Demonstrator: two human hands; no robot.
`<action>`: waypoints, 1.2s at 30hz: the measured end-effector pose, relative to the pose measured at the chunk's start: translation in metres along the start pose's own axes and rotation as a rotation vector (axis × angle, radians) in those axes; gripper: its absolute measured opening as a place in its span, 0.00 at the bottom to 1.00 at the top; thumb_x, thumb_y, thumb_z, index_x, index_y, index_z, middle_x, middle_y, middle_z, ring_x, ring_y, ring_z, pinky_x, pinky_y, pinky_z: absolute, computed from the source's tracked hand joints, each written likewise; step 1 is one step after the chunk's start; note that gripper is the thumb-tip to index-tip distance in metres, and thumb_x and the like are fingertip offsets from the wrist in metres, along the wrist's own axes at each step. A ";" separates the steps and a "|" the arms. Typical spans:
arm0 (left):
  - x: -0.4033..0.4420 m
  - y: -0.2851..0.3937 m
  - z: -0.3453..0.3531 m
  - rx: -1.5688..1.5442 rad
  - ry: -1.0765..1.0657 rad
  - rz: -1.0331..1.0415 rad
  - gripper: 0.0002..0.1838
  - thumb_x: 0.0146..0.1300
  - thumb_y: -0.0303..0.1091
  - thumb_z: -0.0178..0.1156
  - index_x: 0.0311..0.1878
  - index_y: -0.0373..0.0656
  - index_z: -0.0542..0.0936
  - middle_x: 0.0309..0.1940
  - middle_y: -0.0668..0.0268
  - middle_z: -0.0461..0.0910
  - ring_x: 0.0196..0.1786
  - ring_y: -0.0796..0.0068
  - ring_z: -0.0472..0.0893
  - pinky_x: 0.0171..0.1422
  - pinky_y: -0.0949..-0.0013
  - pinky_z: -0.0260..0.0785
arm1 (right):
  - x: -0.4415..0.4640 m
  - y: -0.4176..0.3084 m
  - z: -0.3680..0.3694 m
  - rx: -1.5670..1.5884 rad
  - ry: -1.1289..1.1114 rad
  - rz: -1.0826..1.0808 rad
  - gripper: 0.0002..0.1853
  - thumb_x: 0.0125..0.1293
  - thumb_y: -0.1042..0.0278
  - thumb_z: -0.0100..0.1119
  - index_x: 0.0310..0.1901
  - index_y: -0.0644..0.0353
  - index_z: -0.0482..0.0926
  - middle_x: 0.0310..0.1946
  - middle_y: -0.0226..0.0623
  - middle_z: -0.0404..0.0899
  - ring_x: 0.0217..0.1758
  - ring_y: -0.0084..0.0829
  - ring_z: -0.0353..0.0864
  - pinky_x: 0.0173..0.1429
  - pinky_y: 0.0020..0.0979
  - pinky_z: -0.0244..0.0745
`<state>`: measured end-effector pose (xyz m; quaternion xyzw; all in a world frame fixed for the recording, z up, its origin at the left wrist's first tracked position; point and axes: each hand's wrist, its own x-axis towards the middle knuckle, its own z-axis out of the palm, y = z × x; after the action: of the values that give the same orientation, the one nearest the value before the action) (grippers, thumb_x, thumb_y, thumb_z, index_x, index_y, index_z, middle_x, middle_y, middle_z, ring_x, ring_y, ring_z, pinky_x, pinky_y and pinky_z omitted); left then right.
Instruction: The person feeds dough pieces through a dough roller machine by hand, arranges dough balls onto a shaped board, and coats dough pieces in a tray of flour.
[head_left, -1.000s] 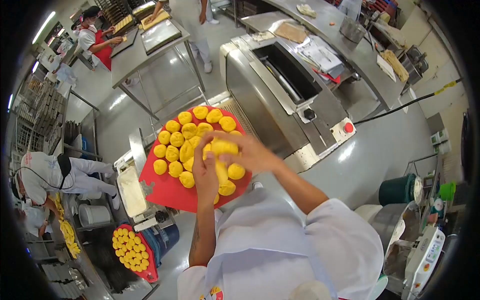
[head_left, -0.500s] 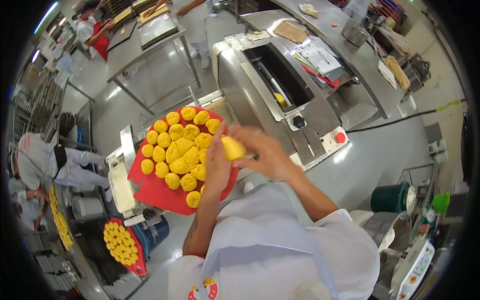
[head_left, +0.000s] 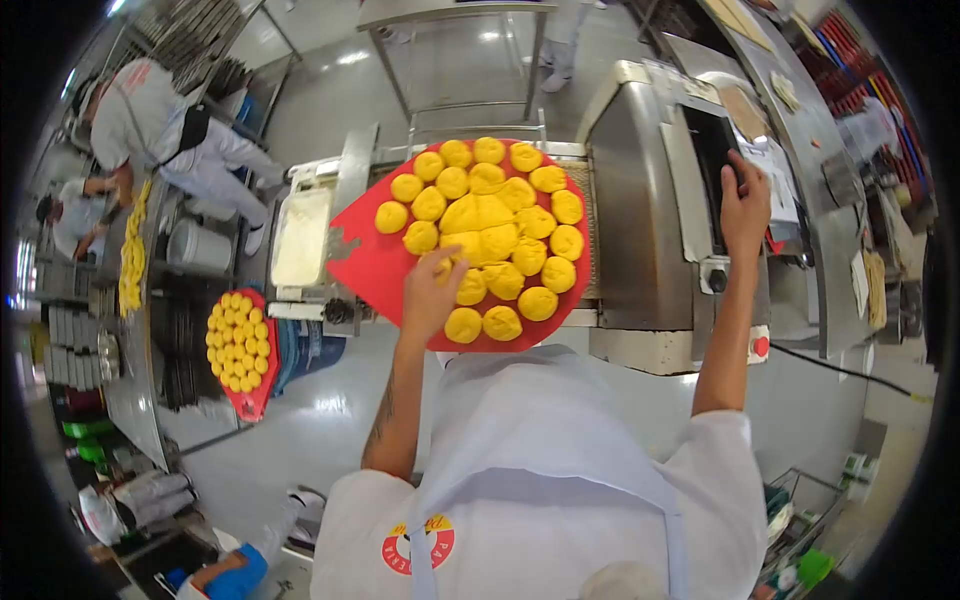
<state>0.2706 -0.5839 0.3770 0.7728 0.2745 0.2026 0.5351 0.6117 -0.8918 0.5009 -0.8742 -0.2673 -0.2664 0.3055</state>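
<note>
Yellow dough balls (head_left: pixel 537 303) ring a larger, scored slab of yellow dough (head_left: pixel 478 213) on a red board (head_left: pixel 370 262). My left hand (head_left: pixel 428 298) reaches over the board's near left side, its fingers curled onto a piece of dough (head_left: pixel 447 262) beside the slab, partly covering it. Off to the right, my right hand (head_left: pixel 746 208) is above the dark opening (head_left: pixel 708 165) of a steel machine (head_left: pixel 640 200). Its fingers are parted and nothing shows in them.
A white tray of flour (head_left: pixel 301 238) sits left of the board. Lower left, a second red board (head_left: pixel 250 403) carries several dough balls. A red button (head_left: pixel 761 347) is on the machine's near corner. Co-workers stand at the left, one in a white shirt (head_left: pixel 140 110).
The dough ball between my hands is no longer there. My right hand has moved to the machine's opening, my left down onto the dough on the board. The view has turned left.
</note>
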 end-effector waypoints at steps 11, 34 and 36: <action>0.153 -0.112 -0.054 0.533 0.199 0.178 0.26 0.62 0.45 0.69 0.56 0.37 0.75 0.53 0.47 0.78 0.61 0.45 0.75 0.64 0.50 0.68 | -0.080 -0.159 0.134 0.269 -0.327 -0.061 0.15 0.65 0.64 0.66 0.52 0.55 0.84 0.54 0.45 0.79 0.57 0.46 0.77 0.60 0.40 0.72; 0.123 -0.132 -0.099 0.384 -0.094 0.031 0.27 0.54 0.42 0.73 0.54 0.42 0.75 0.52 0.51 0.79 0.58 0.50 0.79 0.60 0.54 0.72 | -0.004 -0.107 0.077 1.467 0.067 0.618 0.22 0.75 0.60 0.56 0.66 0.58 0.69 0.57 0.40 0.76 0.55 0.30 0.81 0.55 0.31 0.82; 0.121 -0.129 -0.101 0.384 -0.075 0.045 0.29 0.54 0.43 0.73 0.55 0.41 0.75 0.51 0.51 0.79 0.58 0.52 0.79 0.60 0.55 0.72 | 0.017 -0.071 -0.002 1.252 0.411 0.421 0.24 0.73 0.67 0.60 0.66 0.60 0.67 0.58 0.42 0.76 0.57 0.33 0.80 0.58 0.37 0.83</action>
<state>0.2752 -0.3981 0.2933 0.8736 0.2706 0.1298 0.3830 0.5786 -0.8401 0.5413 -0.4982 -0.1320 -0.1572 0.8424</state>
